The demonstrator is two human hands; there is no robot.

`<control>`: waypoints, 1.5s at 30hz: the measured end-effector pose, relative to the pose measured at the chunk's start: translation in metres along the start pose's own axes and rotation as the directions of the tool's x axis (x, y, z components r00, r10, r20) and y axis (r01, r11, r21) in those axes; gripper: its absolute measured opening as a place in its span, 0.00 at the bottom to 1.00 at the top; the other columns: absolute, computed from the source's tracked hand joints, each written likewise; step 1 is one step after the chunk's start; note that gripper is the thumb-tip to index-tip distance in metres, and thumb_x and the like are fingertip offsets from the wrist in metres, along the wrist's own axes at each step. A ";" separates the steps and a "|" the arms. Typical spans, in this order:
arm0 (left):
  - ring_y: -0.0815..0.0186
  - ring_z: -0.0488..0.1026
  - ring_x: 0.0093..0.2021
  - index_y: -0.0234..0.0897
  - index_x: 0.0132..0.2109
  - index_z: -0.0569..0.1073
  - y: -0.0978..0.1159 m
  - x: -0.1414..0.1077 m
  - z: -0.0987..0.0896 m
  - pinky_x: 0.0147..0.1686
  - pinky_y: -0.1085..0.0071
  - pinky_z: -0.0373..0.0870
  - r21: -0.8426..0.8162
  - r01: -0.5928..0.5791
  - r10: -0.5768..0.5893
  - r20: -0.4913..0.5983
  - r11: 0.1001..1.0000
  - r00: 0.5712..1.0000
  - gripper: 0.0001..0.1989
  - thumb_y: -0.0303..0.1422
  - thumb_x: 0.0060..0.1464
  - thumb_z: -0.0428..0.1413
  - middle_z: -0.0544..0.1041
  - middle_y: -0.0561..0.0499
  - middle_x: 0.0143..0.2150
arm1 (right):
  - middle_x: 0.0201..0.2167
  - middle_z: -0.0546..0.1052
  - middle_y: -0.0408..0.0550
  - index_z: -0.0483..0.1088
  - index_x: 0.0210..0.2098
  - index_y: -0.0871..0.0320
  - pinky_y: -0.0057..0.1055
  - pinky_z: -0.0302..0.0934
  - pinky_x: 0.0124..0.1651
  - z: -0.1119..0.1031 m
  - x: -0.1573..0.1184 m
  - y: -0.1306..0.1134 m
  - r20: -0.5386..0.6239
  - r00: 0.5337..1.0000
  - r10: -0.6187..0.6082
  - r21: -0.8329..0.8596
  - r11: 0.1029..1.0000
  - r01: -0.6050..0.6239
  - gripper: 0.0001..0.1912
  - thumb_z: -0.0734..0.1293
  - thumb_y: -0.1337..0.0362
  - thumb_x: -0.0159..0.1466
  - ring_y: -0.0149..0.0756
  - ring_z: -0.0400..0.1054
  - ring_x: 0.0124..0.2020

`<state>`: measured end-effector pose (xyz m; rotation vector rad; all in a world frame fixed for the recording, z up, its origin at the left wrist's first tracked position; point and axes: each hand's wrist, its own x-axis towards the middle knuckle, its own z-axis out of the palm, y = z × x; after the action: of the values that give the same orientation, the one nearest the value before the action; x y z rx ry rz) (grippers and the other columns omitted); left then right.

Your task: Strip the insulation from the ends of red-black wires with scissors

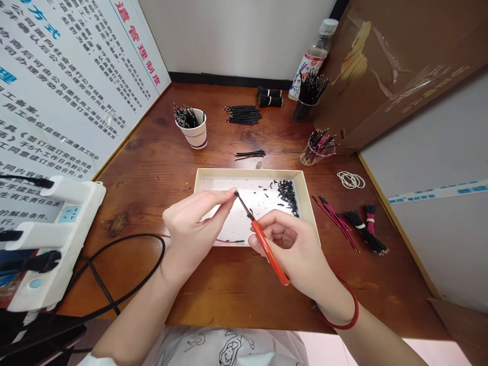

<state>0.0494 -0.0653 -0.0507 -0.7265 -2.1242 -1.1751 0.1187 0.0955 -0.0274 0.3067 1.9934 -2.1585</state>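
The left hand (196,216) pinches a tiny black piece (237,193) between closed thumb and forefinger, over a shallow cream rectangular cardboard box (310,203). The right hand (299,246) curls its fingers around a slim orange-handled, dark-tipped tool (269,250), tip at that piece; small black scraps (287,195) heap at the box's far right
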 end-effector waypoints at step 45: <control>0.68 0.77 0.31 0.37 0.34 0.78 0.016 -0.001 0.005 0.32 0.74 0.74 -0.155 0.324 -0.271 0.287 0.933 0.919 0.05 0.30 0.57 0.58 0.81 0.52 0.31 | 0.28 0.73 0.44 0.68 0.30 0.57 0.30 0.61 0.34 0.005 0.021 0.000 -0.156 0.900 -0.407 -0.392 0.862 0.322 0.05 0.66 0.66 0.63 0.31 0.66 0.30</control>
<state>0.0603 -0.0544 -0.0451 -0.6909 -2.4247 -1.5482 0.0988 0.0910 -0.0327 0.1339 2.7243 -1.9615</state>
